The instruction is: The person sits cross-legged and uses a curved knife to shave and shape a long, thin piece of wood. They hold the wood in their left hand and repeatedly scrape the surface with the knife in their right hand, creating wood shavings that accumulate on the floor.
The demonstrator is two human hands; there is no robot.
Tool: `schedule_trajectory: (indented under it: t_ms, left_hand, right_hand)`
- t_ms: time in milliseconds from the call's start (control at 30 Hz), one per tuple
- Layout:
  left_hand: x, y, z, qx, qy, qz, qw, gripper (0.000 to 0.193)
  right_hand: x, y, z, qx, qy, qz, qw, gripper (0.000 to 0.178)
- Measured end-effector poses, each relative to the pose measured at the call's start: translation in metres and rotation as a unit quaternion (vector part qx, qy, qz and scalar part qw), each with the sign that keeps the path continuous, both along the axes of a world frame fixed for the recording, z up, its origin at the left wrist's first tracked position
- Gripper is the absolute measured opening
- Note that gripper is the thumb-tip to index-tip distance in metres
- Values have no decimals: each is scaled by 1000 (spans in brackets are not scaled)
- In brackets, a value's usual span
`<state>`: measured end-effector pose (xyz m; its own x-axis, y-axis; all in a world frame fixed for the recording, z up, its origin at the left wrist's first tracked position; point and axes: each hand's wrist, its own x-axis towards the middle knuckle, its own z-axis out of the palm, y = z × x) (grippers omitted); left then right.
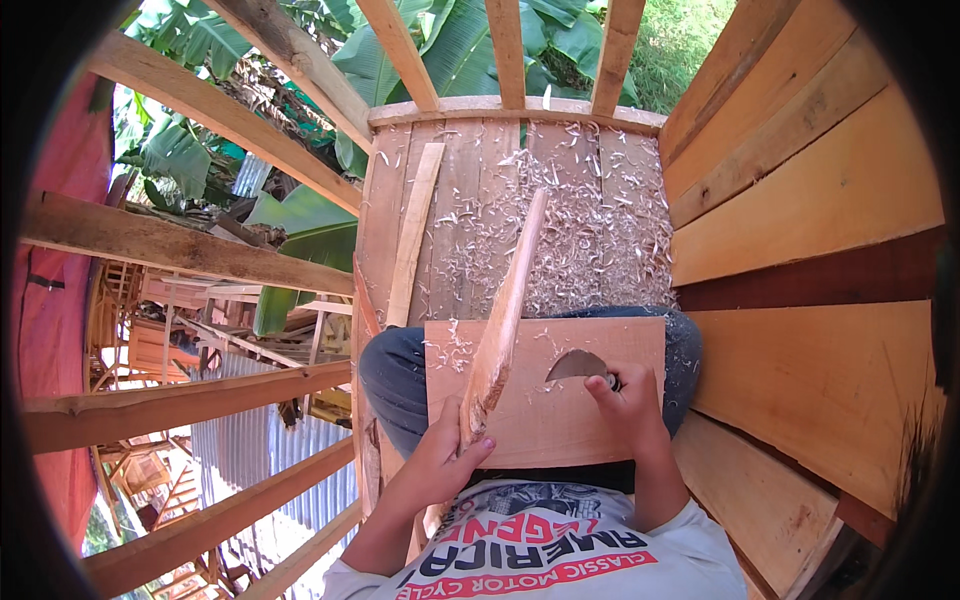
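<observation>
Leftward from the fingers of the right hand (628, 400), across a small gap, the wooden stick (507, 310) is found, and toward it the tip of the knife (575, 366) is pointed; no contact between blade and wood is seen. By the left hand (440, 460), the nearer one, the stick is held at its near end, and its long axis is directed forward and slightly rightward from those fingers, past the far edge of the board (550, 430) laid across the legs (390, 375). The left thumb is pressed to the wood's right side, with the other fingers wrapped behind, partly hidden. Around the knife's handle the right fingers are curled tight, the thumb being set toward the blade's base. Well beyond both sets of fingers, shavings (590, 230) are strewn over the plank floor (390, 200), where a wood strip (414, 230) is also laid.
</observation>
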<state>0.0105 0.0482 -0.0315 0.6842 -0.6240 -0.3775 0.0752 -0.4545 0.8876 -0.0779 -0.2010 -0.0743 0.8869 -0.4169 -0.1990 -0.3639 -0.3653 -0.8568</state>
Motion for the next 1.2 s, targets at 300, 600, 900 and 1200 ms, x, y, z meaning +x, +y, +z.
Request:
schedule_trajectory:
  t_ms: [300, 600, 900, 1200]
  left_hand:
    - [-2, -12, 5, 171, -112, -23, 979, 54]
    - [-31, 46, -1, 264, 77, -68, 959, 54]
    - [-54, 68, 0, 297, 122, -61, 945, 56]
    - [-58, 82, -31, 259, 100, -92, 956, 59]
  right_hand:
    - [-3, -14, 12, -24, -27, 21, 999, 47]
    - [-3, 14, 10, -35, 105, 75, 991, 43]
    - [-10, 54, 4, -130, 204, 231, 942, 55]
    - [4, 27, -4, -322, 247, 122, 906, 59]
